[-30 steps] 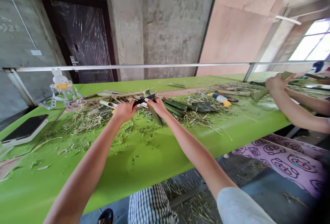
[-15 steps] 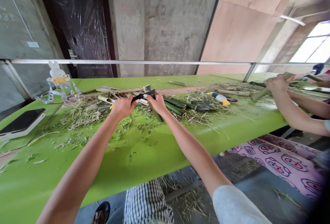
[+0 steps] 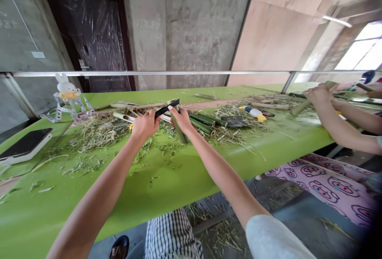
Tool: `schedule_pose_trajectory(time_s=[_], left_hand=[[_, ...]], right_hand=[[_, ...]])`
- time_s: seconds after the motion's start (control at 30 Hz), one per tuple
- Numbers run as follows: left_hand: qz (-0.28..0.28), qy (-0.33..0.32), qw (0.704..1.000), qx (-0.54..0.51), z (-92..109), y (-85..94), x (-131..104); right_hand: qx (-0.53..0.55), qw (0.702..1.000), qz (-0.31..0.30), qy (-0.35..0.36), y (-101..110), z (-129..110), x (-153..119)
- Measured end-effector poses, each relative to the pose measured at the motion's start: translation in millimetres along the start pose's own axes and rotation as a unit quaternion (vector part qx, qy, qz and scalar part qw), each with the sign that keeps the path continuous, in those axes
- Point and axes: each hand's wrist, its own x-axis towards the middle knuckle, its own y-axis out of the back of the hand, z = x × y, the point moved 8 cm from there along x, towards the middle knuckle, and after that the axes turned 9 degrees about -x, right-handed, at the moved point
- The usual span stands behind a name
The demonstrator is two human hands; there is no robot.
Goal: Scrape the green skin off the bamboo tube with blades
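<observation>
My left hand (image 3: 145, 125) is closed around the handle of a black knife (image 3: 167, 108), whose blade points up and to the right. My right hand (image 3: 181, 119) grips a green bamboo piece (image 3: 180, 133), held tilted over the table. The knife's blade lies across the upper part of the bamboo, close to my right thumb; the exact contact is hidden by the fingers. Several green bamboo tubes (image 3: 204, 125) rest just right of my right hand. Pale split bamboo (image 3: 123, 116) lies behind my left hand among shavings (image 3: 98, 131).
The green table (image 3: 143, 189) carries a dark flat blade (image 3: 234, 121), a white-and-yellow item (image 3: 255, 113), a black-screened device (image 3: 26, 143) and a rabbit-topped bottle (image 3: 68, 92). A metal rail (image 3: 185, 73) runs behind. At right, another person's hands (image 3: 320, 96) hold bamboo.
The knife has tilted up a little at its tip, and my left hand has shifted slightly right. The bamboo in my right hand has turned slightly. The other person's hands moved a little left.
</observation>
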Motion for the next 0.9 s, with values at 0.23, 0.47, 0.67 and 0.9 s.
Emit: schedule_pose_trajectory(time_s=[0.23,0.47,0.67,0.9], left_hand=[[-0.054,-0.021,0.998,0.004,-4,-9.7,1],[-0.054,-0.031,0.998,0.006,-14,-8.4,2],[-0.047,-0.046,0.998,0.003,-15,-8.4,4],[-0.032,-0.039,0.999,0.003,-18,-1.9,6]], right_hand=[[0.083,0.995,-0.059,-0.001,-6,4,3],[0.013,0.995,-0.086,0.041,-11,-5,-1],[-0.008,0.996,-0.066,0.066,-9,-11,-4],[-0.087,0.992,-0.016,0.094,-4,-15,-4]])
